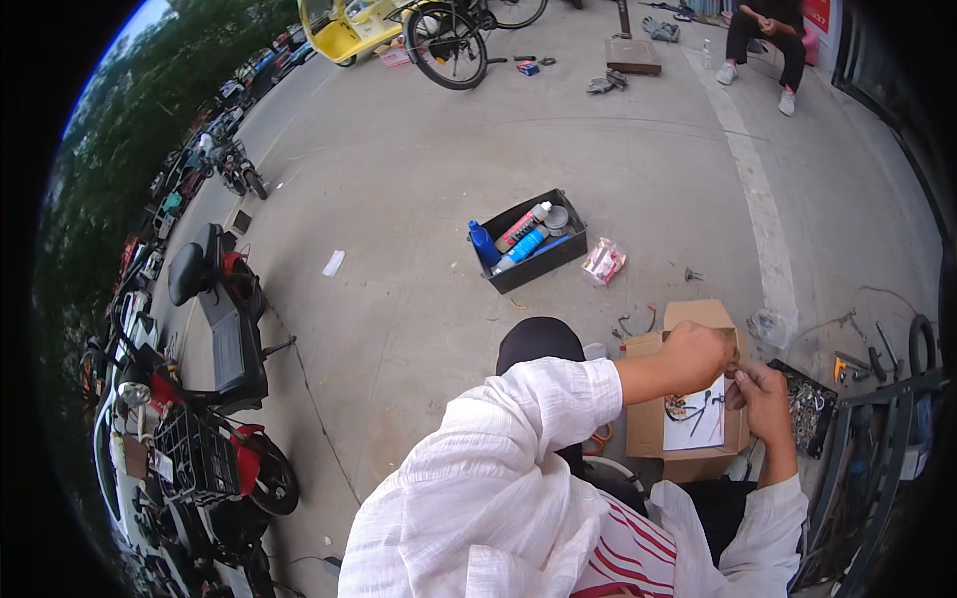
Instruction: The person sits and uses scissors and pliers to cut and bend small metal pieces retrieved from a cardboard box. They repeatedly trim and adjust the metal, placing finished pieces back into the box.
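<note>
My left hand (696, 356) reaches across over an open cardboard box (646, 431), its fingers closed. My right hand (764, 397) meets it at the box's right side, fingertips pinched together. Something small and dark seems to sit between the fingertips of both hands, too small and too covered to name. Inside the box, below my hands, lies a white sheet (695, 424) with thin dark pieces and a coil of wires (682, 408) on it. The box flaps stand folded outward.
A black bin (543, 274) with bottles stands ahead, beside a pink-and-white packet (604, 261). To the right are a tray of small parts (812, 404), tools (850, 367) and a metal frame (857, 478). A red-and-black scooter (231, 349) stands left; a person (773, 35) sits far right.
</note>
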A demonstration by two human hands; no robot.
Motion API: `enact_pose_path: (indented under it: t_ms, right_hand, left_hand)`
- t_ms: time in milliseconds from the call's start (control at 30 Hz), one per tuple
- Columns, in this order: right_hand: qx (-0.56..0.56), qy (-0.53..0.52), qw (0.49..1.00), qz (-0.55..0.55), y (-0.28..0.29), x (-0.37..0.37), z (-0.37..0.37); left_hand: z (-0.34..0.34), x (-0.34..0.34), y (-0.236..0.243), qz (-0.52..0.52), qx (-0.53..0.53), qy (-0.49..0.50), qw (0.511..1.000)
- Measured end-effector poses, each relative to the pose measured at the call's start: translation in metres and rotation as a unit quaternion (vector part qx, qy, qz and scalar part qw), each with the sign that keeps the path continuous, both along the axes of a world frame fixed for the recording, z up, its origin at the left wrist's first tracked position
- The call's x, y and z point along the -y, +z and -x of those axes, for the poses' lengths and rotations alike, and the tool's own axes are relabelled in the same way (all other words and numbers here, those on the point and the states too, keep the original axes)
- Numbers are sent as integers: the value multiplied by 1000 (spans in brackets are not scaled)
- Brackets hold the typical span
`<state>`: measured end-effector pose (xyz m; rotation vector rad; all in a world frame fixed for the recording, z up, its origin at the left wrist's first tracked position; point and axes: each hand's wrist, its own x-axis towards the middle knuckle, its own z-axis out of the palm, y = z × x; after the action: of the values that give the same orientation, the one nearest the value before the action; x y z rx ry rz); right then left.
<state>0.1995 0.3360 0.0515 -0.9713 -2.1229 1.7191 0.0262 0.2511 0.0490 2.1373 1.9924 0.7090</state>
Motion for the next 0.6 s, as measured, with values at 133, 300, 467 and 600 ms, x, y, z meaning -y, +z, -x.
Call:
enact_pose_path:
  t_ms: [133,300,467,600]
  right_hand:
    - [-82,3,946,313,-6,-19,-5]
    - [-77,-15,997,8,11,-9,-6]
    - [-130,-76,964,-221,9,-8,-13]
    - [-47,-80,933,-349,5,-6,-11]
  left_hand:
    - [4,-4,9,-120,-25,-34,992]
    - [12,-17,0,137,411,53,900]
    - [0,-26,1,239,563,16,791]
    - [-2,-27,-4,178,513,20,840]
